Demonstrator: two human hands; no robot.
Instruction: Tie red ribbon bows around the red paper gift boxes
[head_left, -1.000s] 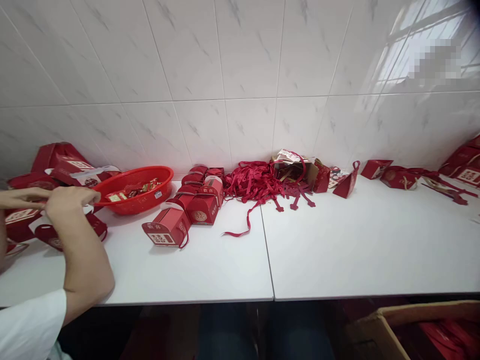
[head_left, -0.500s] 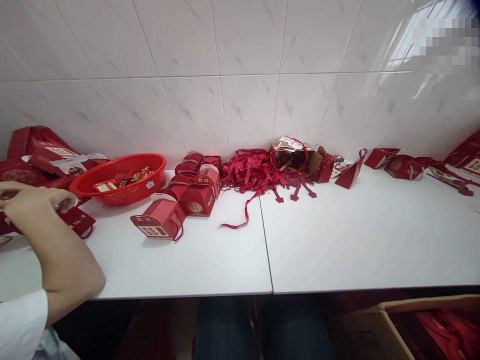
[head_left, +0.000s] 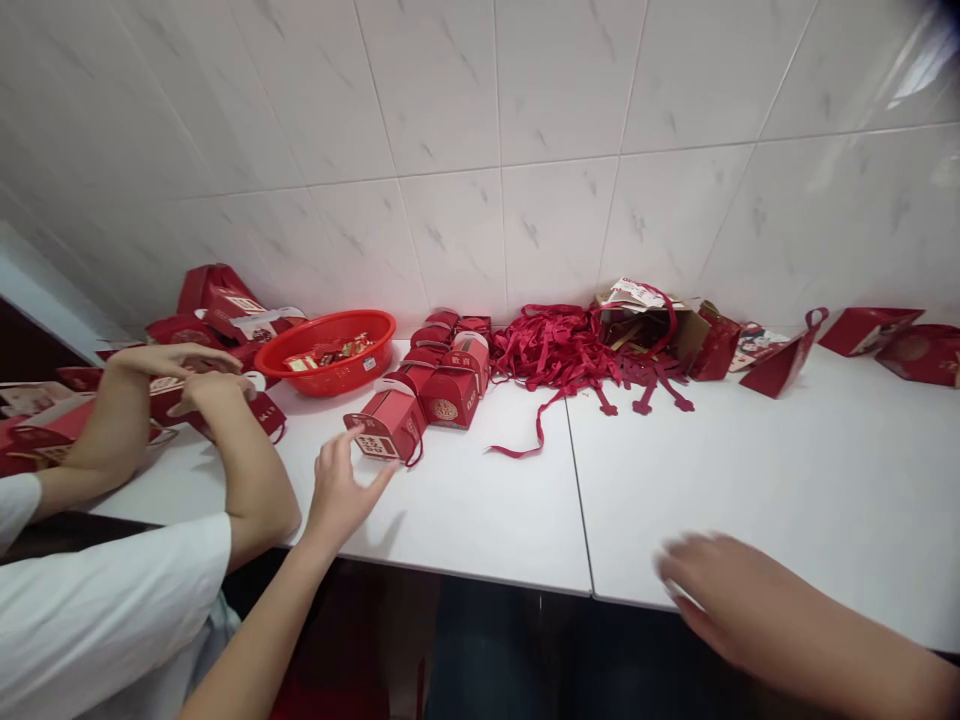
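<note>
My left hand (head_left: pixel 345 490) is at the near end of a red gift box (head_left: pixel 390 420) with a white printed panel. Thumb and fingers are spread at the box's front face; whether they touch it I cannot tell. A thin red cord loop hangs from that box. More red boxes (head_left: pixel 450 392) stand close behind it in a cluster. My right hand (head_left: pixel 709 590), smeared by motion, is over the front edge of the white table (head_left: pixel 487 520), apart from any box. Its fingers cannot be made out clearly.
A co-worker's hands (head_left: pixel 199 375) handle a red box at left. Beyond them stands a red plastic basket (head_left: pixel 330 378) of small wrapped packets. A heap of red ribbons (head_left: pixel 551 345) lies by an opened carton (head_left: pixel 649 325). Further red boxes (head_left: pixel 870 330) stand along the wall.
Both my hands have come into view, the left at the front gift box and the right over the table edge. The view has swung left, showing more of the co-worker's arms.
</note>
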